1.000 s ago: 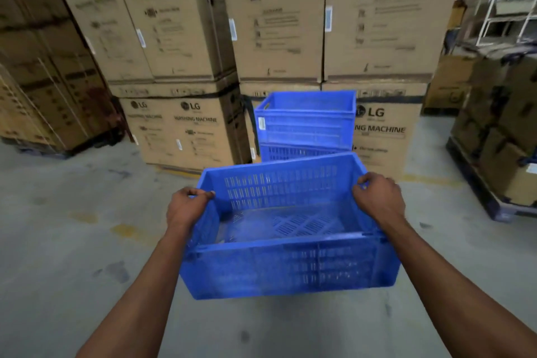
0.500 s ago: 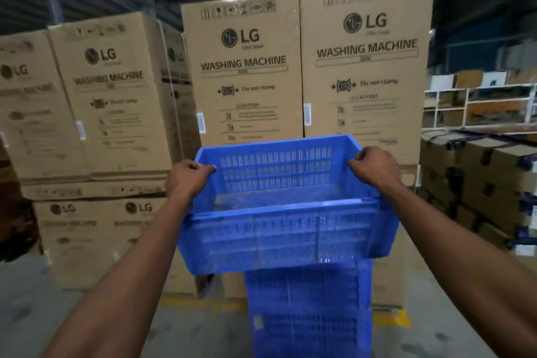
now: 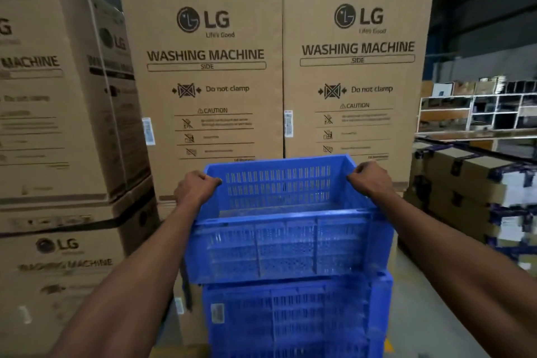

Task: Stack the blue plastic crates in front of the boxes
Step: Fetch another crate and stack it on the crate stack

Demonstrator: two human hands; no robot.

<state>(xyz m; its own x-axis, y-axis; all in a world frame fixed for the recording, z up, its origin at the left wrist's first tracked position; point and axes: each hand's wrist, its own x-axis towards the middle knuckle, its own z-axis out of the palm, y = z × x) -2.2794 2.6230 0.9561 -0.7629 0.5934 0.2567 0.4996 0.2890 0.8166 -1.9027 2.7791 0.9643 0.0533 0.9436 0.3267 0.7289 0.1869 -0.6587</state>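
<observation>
A dim warehouse: washing-machine boxes (image 3: 203, 81) stand stacked at ten through one o'clock, and strapped cartons (image 3: 465, 183) sit on the right at three o'clock with shelving (image 3: 476, 110) behind them. Going left to right, the left hand (image 3: 195, 190) is clenched over the left rim of the blue crate (image 3: 284, 247), which is held dead centre, its base at or just above the rim of the crate stack (image 3: 290, 317) at six o'clock; the right hand (image 3: 369, 180) has its grip clenched on the right rim. The held crate sits a little left of the stack (its left edge overhangs), so lowered as it is it could catch a rim, seat crooked, or tip the pile. Whether the two crates already touch is hard to make out. The stack's foot is cut off, and its far side is hidden.
</observation>
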